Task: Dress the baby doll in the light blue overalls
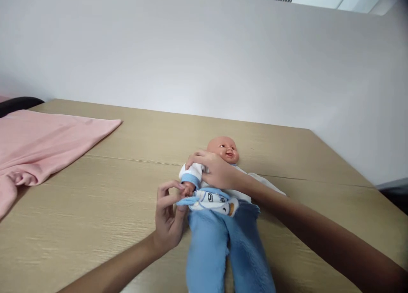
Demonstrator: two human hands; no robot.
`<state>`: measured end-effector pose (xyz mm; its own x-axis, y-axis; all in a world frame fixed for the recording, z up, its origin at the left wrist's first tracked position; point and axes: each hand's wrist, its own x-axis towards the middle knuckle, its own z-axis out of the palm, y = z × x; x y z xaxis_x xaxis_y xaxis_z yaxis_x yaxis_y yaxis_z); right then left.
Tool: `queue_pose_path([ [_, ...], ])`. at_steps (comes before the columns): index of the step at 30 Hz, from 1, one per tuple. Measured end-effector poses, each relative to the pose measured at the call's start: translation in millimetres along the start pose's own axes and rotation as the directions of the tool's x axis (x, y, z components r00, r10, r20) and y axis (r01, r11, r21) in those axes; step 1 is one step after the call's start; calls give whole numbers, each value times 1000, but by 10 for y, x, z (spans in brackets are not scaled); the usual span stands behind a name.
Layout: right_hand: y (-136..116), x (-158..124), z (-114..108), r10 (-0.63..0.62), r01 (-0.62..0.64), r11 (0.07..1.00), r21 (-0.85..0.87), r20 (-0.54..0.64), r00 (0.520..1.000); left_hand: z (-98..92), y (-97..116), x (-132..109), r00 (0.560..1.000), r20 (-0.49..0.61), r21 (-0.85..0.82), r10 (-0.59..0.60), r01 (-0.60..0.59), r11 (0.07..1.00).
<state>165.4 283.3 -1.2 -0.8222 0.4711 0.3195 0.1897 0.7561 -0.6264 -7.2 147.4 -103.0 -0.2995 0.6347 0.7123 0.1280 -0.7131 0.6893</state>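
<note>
A baby doll (227, 150) lies face up on the table, its head at the far end. It wears a white top with a blue-cuffed sleeve (192, 174), a blue and white piece with a cartoon face (212, 200) across its belly, and fuzzy blue trousers (207, 246). My left hand (168, 214) pinches the doll's small hand (188, 188) below the cuff, with the thumb at a blue fabric edge. Reaching across the doll's chest, my right hand (215, 169) is closed around the upper part of that sleeve. The doll's other arm is mostly hidden behind my right forearm.
A pink cloth (57, 142) is spread over the left side of the wooden table (127, 225). A dark curved object (21, 103) shows behind it. A white partition (191, 63) stands along the table's far edge.
</note>
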Motion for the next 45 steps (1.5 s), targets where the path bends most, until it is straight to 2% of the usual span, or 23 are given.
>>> queue_pose_path([
  [1, 3, 4, 6, -6, 5, 1000, 9, 28, 1000, 19, 22, 44, 992, -14, -53, -128, 127, 991],
  [2, 6, 6, 8, -15, 14, 1000, 27, 58, 998, 38, 41, 95, 958, -14, -107, -288, 285, 953],
  [4, -12, -10, 3, -21, 16, 998, 60, 90, 996, 71, 61, 202, 830, 5, -189, -557, 548, 815],
  [5, -41, -32, -3, 9, -12, 998, 55, 63, 998, 82, 61, 249, 781, 22, -211, -624, 614, 761],
  [6, -89, -66, -8, 66, -66, 997, 32, 3, 998, 90, 56, 287, 760, 38, -222, -648, 639, 737],
  [8, -234, -167, -7, 204, -210, 978, -21, -155, 967, 93, 30, 333, 771, 54, -214, -635, 630, 746],
  [10, -416, -296, 19, 316, -334, 941, -47, -224, 922, 75, -12, 352, 771, 112, -200, -627, 636, 746],
  [12, -573, -420, 70, 370, -388, 919, -73, -181, 911, 36, -67, 369, 729, 185, -225, -659, 684, 694],
  [13, -626, -470, 100, 381, -397, 914, -84, -158, 911, 12, -96, 383, 693, 223, -247, -686, 721, 648],
  [15, -663, -530, 154, 391, -405, 912, -69, -150, 908, -35, -154, 424, 617, 287, -268, -733, 786, 557],
  [16, -649, -542, 173, 398, -408, 912, -30, -164, 903, -55, -181, 446, 604, 296, -250, -740, 797, 550],
  [17, -618, -546, 187, 413, -414, 910, 32, -183, 892, -69, -205, 466, 616, 284, -210, -735, 787, 579],
  [20, -477, -547, 208, 440, -402, 897, 185, -273, 855, -90, -261, 501, 745, 214, -37, -632, 653, 757],
  [21, -431, -553, 214, 431, -390, 902, 188, -316, 845, -94, -274, 505, 770, 218, -6, -600, 615, 788],
  [22, -391, -563, 223, 419, -383, 908, 171, -358, 834, -98, -283, 509, 772, 243, 5, -588, 605, 797],
  [24, -336, -588, 249, 413, -399, 908, 126, -414, 811, -106, -297, 522, 735, 308, -7, -604, 636, 771],
  [26, -310, -609, 280, 439, -423, 896, 137, -423, 793, -101, -312, 549, 673, 356, -36, -649, 704, 709],
  [31, -248, -612, 350, 486, -428, 874, 230, -374, 790, 24, -428, 625, 502, 403, -189, -765, 864, 467],
  [34, -155, -619, 378, 502, -409, 861, 302, -374, 780, 106, -540, 632, 437, 434, -264, -788, 898, 352],
  [37, -86, -648, 372, 539, -378, 815, 438, -336, 772, 119, -602, 620, 376, 475, -265, -795, 923, 278],
  [40, -107, -674, 330, 533, -367, 811, 457, -316, 785, 101, -574, 616, 361, 501, -271, -787, 929, 253],
  [45, -208, -687, 280, 512, -387, 848, 362, -373, 773, 98, -455, 631, 395, 503, -271, -769, 917, 293],
])
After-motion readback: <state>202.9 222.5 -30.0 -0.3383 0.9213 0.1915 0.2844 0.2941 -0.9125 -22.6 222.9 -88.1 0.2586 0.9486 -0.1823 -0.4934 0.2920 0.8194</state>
